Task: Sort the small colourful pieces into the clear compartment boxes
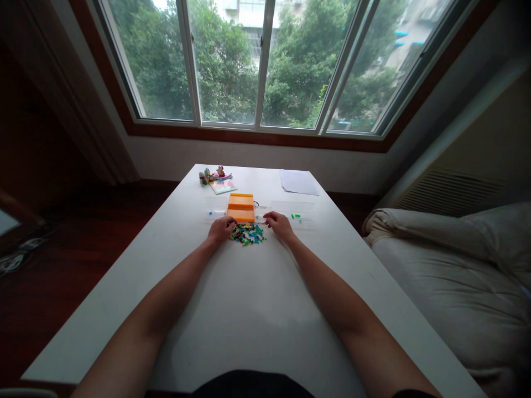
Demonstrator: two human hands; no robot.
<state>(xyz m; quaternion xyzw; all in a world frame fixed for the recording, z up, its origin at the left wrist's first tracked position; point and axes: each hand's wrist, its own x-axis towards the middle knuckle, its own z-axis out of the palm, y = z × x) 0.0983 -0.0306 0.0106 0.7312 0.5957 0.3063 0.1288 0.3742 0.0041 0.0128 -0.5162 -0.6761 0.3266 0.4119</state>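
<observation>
A loose pile of small multicoloured building bricks (249,235) lies on the white table (257,309). My left hand (222,228) is at the pile's left edge, its fingers curled together at the bricks. To the right of the pile, my right hand (279,224) is held in a pinch, thumb and fingertips close. Anything between the fingers of either hand is too small to make out. Just beyond the pile stands an orange two-part case (241,212). A clear plastic tray (216,203) with a few blue bits is on its left. Another clear tray (305,207) on the right has green bricks (296,216).
Built brick figures (206,176) and a colourful booklet (223,186) sit at the table's back left. Sheets of white paper (298,182) lie at the back right. A covered sofa (448,287) stands to the right; windows are beyond the table.
</observation>
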